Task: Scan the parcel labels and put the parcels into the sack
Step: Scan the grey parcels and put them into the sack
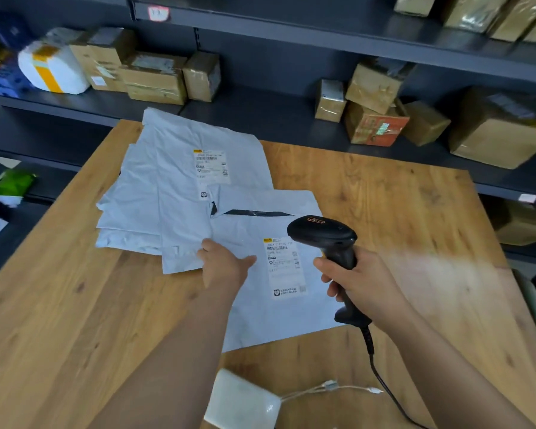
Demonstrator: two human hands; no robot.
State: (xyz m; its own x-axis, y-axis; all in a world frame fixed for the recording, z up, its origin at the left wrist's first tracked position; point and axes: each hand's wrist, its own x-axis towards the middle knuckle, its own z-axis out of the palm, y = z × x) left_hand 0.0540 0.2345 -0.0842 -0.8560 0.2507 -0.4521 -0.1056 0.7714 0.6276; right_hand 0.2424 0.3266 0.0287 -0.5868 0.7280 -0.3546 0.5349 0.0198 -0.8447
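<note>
A pile of pale grey mailer parcels (171, 187) lies on the wooden table (59, 305). The nearest parcel (279, 317) lies flat with its label (283, 266) facing up. My left hand (225, 264) rests palm down on this parcel's left part, fingers spread. My right hand (358, 281) grips a black barcode scanner (331, 243) by its handle, with the scanner head just above and to the right of the label. A second label (211, 164) shows on a parcel farther back. No sack is in view.
A white power bank (242, 402) with a white cable (331, 387) lies at the table's near edge. The scanner's black cord (381, 376) trails toward me. Dark shelves (260, 113) behind the table hold several cardboard boxes (375, 119).
</note>
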